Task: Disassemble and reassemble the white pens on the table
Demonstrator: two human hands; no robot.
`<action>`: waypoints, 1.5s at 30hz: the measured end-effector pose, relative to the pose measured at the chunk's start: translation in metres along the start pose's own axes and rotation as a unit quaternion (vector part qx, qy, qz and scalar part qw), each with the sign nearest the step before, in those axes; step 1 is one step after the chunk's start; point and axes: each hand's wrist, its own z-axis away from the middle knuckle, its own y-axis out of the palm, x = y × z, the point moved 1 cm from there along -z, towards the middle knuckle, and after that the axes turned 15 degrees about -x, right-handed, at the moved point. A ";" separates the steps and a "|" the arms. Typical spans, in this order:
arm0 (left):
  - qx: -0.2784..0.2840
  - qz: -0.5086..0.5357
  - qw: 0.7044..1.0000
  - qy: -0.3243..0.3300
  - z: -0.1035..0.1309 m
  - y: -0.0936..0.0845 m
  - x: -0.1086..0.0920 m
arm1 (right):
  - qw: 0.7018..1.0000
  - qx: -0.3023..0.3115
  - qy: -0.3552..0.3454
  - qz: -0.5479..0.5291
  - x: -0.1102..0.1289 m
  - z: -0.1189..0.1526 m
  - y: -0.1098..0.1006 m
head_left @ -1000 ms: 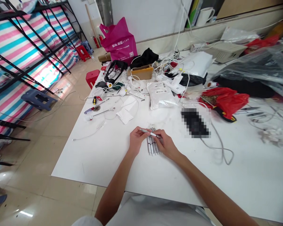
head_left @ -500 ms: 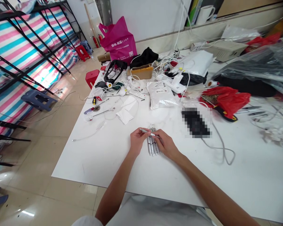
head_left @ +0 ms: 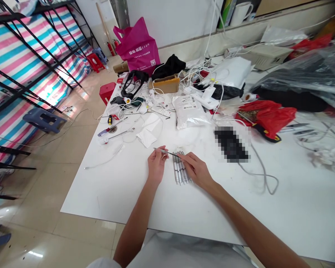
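while the left hand [head_left: 156,165] pinches one end of a thin grey pen part [head_left: 165,151] between thumb and fingertips, the right hand [head_left: 197,171] grips the other end with its own thumb and forefinger, so the slender piece spans the gap between the two hands, lying almost level and just above the table [head_left: 123,186]. its left tip sticks out a little past the left hand's fingers. both hands are closed on it in a light pinch, the remaining fingers loosely curled.

directly below and between the hands lies a row of pens [head_left: 180,171], silver and white, laid side by side on the white table, pointing near to far. the right hand's fingers hover just over the far right of that row.

further away and to the left sit a folded white cloth [head_left: 149,130], a screwdriver [head_left: 108,129] with a blue handle and a loose white cable [head_left: 104,160]. straight ahead, far of the pens, is a white padded packet [head_left: 190,111] with a label. to the right of the hands lies a blurred dark flat thing [head_left: 230,145], with a grey cord [head_left: 264,175] looping near it, and a red plastic bag [head_left: 266,115] beyond. at the far edge stands a magenta tote bag [head_left: 138,46], with a black cloth [head_left: 169,67] and a small cardboard box [head_left: 166,84] close by.
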 end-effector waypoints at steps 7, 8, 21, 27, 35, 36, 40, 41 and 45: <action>-0.010 0.061 0.998 -0.021 -0.005 -0.005 -0.009 | 1.000 -0.001 0.004 -0.028 -0.004 0.001 0.000; -0.011 0.059 0.998 -0.019 -0.005 -0.005 -0.009 | 0.999 0.000 0.005 -0.031 -0.004 0.001 0.000; 0.088 -0.107 0.988 0.065 0.008 0.005 -0.005 | 1.000 -0.005 -0.008 -0.007 0.003 -0.002 0.000; 0.014 -0.001 0.999 0.048 -0.002 -0.001 -0.008 | 0.998 -0.057 -0.008 -0.011 0.003 -0.003 0.001; -0.015 0.036 0.999 0.038 -0.010 -0.008 -0.014 | 0.997 -0.075 0.011 -0.019 0.000 -0.003 0.001; -0.008 0.032 0.999 0.038 -0.009 -0.007 -0.014 | 0.997 -0.074 0.011 -0.020 0.000 -0.003 0.001; 0.016 0.020 0.999 0.033 -0.004 -0.002 -0.010 | 0.997 -0.071 0.012 -0.021 -0.002 -0.003 0.002; 0.017 0.021 0.999 0.031 -0.004 -0.001 -0.010 | 0.997 -0.071 0.014 -0.022 -0.002 -0.003 0.002; 0.017 0.030 0.999 0.028 -0.005 -0.002 -0.008 | 0.997 -0.076 0.023 -0.026 -0.002 -0.003 0.002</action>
